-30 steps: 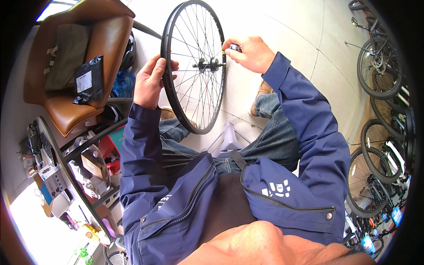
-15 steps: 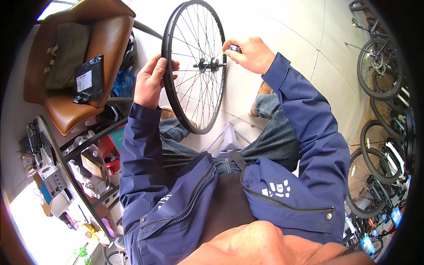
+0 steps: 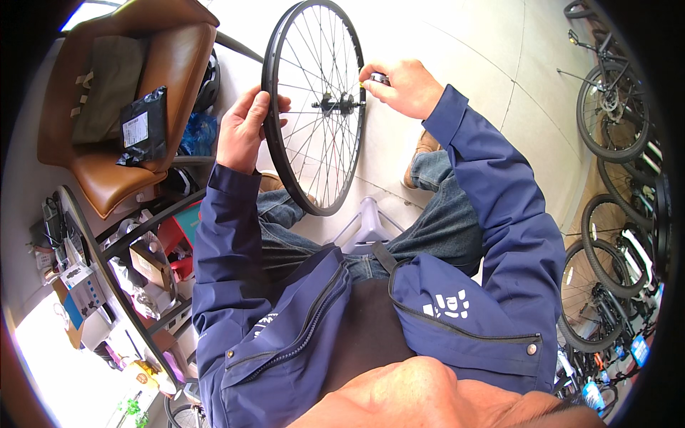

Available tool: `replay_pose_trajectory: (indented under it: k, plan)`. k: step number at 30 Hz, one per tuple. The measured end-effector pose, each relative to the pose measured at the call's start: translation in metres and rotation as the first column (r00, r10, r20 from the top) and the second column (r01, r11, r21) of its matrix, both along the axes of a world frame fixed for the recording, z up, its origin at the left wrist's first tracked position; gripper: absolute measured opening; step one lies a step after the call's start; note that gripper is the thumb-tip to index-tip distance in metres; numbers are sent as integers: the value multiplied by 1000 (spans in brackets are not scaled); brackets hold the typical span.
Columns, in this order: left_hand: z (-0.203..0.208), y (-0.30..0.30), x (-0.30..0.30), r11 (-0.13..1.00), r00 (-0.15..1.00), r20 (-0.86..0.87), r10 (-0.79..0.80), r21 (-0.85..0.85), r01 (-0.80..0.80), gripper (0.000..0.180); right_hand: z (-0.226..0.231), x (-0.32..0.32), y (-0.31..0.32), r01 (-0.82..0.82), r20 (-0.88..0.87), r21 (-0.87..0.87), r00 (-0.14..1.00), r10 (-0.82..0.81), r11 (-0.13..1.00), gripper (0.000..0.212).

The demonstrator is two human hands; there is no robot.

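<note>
On the left, a black plastic parcel [image 3: 145,128] lies on a brown leather chair [image 3: 107,189]. The left grip [image 3: 242,132] clasps the rim [image 3: 276,153] of a black bicycle wheel [image 3: 335,105], which is held upright between both grips. At its right edge, the right grip [image 3: 408,87] pinches a small rounded tool [image 3: 379,78], partly hidden. Farther right stand several bicycles [image 3: 610,154].

From here I see bicycles [image 3: 611,96] standing on the pale floor [image 3: 492,43]. The brown chair [image 3: 118,182] carries a black package [image 3: 146,128] and olive cloth [image 3: 107,85]
</note>
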State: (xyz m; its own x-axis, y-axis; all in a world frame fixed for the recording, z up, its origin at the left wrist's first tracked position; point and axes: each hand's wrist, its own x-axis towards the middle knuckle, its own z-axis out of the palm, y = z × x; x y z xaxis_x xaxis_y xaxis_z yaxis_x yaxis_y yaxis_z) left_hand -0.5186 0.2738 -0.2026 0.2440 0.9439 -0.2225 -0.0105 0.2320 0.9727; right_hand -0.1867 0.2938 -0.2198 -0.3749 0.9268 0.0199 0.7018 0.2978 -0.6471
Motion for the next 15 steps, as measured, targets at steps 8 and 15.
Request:
replay_pose_trajectory:
  k: [8,15]
  plan:
    - [2,0,1,1000,999,36,24,-17,-23,35,-1,0,0,1,0,9,1000,-1,1000,24]
    - [2,0,1,1000,999,36,27,-18,-26,35,0,-1,1,3,-8,8,1000,-3,1000,23]
